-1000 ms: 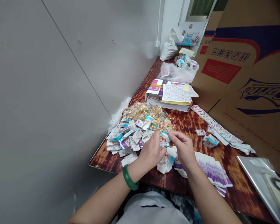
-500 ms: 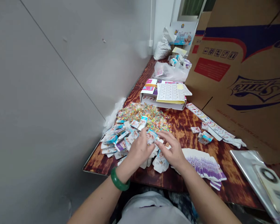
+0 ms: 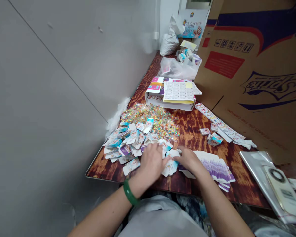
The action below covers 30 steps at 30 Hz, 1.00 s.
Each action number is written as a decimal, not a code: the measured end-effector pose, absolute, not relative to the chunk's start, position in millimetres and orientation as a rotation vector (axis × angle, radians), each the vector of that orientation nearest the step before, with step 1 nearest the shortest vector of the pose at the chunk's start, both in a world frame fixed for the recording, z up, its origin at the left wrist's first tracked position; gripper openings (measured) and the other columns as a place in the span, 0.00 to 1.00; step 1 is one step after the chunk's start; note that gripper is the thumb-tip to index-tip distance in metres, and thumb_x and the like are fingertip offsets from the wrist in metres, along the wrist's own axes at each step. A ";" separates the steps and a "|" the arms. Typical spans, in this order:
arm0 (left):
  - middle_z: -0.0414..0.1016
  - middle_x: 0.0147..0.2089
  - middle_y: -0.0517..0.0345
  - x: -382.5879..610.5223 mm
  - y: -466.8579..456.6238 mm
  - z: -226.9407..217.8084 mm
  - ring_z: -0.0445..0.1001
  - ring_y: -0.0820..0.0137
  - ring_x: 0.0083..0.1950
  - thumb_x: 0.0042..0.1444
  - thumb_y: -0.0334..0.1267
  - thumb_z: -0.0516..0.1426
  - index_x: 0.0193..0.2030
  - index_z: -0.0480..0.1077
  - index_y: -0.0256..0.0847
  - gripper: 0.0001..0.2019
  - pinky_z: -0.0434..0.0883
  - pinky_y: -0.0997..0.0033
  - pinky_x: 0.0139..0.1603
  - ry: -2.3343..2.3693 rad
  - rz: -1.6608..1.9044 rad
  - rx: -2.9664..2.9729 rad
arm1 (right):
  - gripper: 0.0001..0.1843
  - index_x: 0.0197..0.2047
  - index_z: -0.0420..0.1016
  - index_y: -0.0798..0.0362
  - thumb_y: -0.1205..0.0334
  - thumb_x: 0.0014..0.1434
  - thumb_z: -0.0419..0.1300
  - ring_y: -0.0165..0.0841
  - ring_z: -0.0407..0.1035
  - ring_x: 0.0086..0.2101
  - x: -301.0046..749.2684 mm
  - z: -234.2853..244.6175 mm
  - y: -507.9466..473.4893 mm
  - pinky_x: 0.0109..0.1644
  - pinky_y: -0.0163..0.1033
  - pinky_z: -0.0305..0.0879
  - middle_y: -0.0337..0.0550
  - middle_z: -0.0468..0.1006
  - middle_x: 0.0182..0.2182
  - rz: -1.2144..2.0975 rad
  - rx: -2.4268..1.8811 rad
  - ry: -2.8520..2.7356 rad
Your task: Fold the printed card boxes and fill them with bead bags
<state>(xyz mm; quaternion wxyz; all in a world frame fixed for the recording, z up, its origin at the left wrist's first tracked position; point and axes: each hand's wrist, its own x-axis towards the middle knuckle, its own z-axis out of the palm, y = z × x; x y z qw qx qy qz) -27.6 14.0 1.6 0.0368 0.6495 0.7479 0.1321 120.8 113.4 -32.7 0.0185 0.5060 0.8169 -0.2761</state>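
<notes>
My left hand [image 3: 153, 160] rests low over the near edge of a heap of small printed boxes [image 3: 138, 140], fingers stretched forward and nothing visibly gripped. Its thumb points toward a stack of flat white-and-blue cartons [image 3: 170, 167]. From the other side my right hand [image 3: 188, 160] pinches the upper right edge of these cartons between thumb and fingers. Behind the heap spreads a pile of small clear packets with colourful bits [image 3: 162, 123]. Beside my right wrist lies a fanned row of white-and-purple flat cartons [image 3: 215, 166]. A green bangle [image 3: 130, 193] circles my left wrist.
A big cardboard carton [image 3: 236, 92] stands at the right; a grey wall [image 3: 64, 98] bounds the left. Farther back lie a white box with printed sheets [image 3: 179, 92] and plastic bags [image 3: 180, 67]. A phone [image 3: 282, 189] rests on silvery film at the right.
Both hands held a small printed box between them; they have lowered toward the table. My left hand has let go, and my right hand has come to the flat cartons. The view has tilted slightly.
</notes>
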 end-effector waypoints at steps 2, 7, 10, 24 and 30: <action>0.68 0.41 0.44 -1.3 10.4 -10.7 0.65 0.53 0.45 0.50 0.50 0.58 0.47 0.66 0.31 0.25 0.65 0.55 0.45 2.189 0.288 1.972 | 0.18 0.43 0.74 0.54 0.58 0.48 0.61 0.41 0.71 0.38 121.3 -33.4 114.8 0.35 0.36 0.60 0.50 0.78 0.36 -0.858 1.577 2.541; 0.67 0.43 0.41 21.6 11.1 -25.5 0.66 0.53 0.45 0.48 0.38 0.61 0.50 0.64 0.28 0.24 0.66 0.56 0.44 2.184 0.191 1.874 | 0.17 0.43 0.74 0.54 0.58 0.49 0.59 0.39 0.72 0.35 124.7 -30.4 118.6 0.35 0.36 0.60 0.48 0.79 0.35 -0.886 1.573 2.565; 0.67 0.44 0.40 19.7 13.1 -23.4 0.65 0.53 0.46 0.48 0.36 0.60 0.50 0.64 0.27 0.23 0.66 0.56 0.44 2.198 0.206 1.805 | 0.16 0.42 0.75 0.53 0.59 0.49 0.59 0.38 0.72 0.35 126.2 -30.7 120.4 0.35 0.35 0.60 0.47 0.79 0.35 -0.859 1.562 2.576; 0.67 0.46 0.41 30.7 4.8 -14.9 0.66 0.55 0.46 0.53 0.36 0.53 0.62 0.51 0.26 0.31 0.66 0.58 0.44 2.214 0.257 1.843 | 0.21 0.43 0.75 0.57 0.51 0.52 0.56 0.37 0.70 0.34 139.4 -28.0 122.6 0.38 0.38 0.62 0.49 0.77 0.35 -1.114 1.613 2.650; 0.65 0.50 0.44 19.9 6.4 -4.5 0.62 0.56 0.49 0.54 0.38 0.53 0.63 0.48 0.32 0.31 0.63 0.56 0.50 2.235 0.527 1.997 | 0.14 0.24 0.70 0.55 0.52 0.49 0.59 0.27 0.62 0.20 134.9 -13.4 116.9 0.24 0.32 0.56 0.35 0.69 0.18 -1.940 1.475 2.465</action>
